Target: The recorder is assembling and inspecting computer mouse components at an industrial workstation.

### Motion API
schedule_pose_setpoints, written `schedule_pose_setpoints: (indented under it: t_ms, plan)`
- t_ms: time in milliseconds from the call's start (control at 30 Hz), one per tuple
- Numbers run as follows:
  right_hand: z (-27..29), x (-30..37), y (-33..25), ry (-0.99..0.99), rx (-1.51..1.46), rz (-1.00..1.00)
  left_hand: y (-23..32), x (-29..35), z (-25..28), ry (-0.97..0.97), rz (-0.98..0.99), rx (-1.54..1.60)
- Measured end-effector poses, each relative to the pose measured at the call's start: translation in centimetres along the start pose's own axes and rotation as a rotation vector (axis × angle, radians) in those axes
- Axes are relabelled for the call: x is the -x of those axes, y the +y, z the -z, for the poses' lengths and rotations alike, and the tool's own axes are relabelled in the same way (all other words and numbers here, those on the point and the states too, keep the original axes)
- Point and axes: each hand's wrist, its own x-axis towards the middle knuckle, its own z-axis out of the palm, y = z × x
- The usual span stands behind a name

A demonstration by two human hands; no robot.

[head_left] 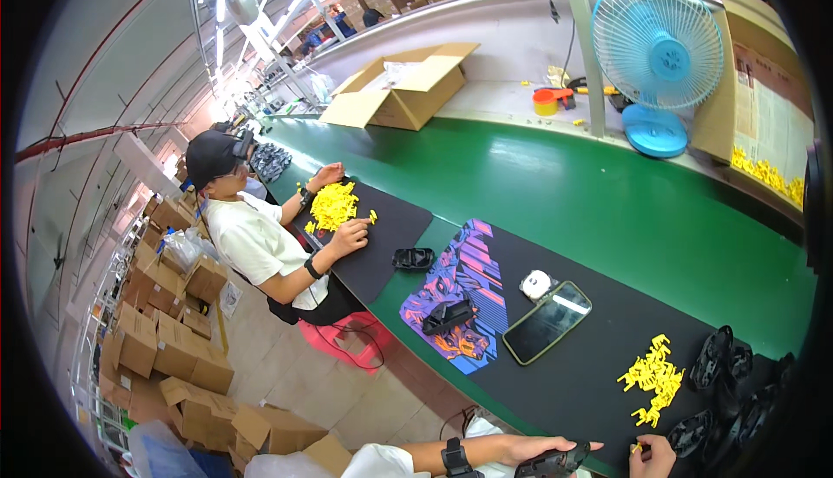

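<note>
My left hand [531,449] is closed around a black moulded plastic part [555,462] at the lower edge, its kind unclear. Just right of it, my right hand [654,458] pinches a small yellow plastic piece [638,448] between thumb and finger. A loose pile of similar yellow pieces [652,380] lies on the black mat [555,400] beyond my right hand. Several black plastic parts [713,356] are heaped to the right of that pile. One more black part [449,316] rests on a purple-and-orange printed sheet [486,278] farther left.
A phone [548,322] and a small white case [535,284] lie on the mat. Across the green bench [555,174] stand a blue fan [659,53] and an open carton [408,92]. At left, a co-worker [260,244] handles another yellow pile [334,206]. Cartons [182,352] crowd the floor.
</note>
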Motion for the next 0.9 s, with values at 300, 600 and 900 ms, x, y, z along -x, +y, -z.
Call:
schedule_pose_setpoints:
  t_ms: [300, 600, 900]
  plan:
    - [0.9, 0.8, -1.4, -0.123, -0.244, 0.021, 0.2, -2.3, -0.7, -0.118, -0.082, 0.094]
    - [0.1, 2.0, -1.6, -0.105, -0.487, 0.031, 2.5, -2.3, -1.5, -0.092, -0.223, -0.093]
    - [0.1, -5.6, -6.8, 0.442, -0.297, 0.747, 10.3, -8.9, -3.1, -0.03, -0.496, -0.308]
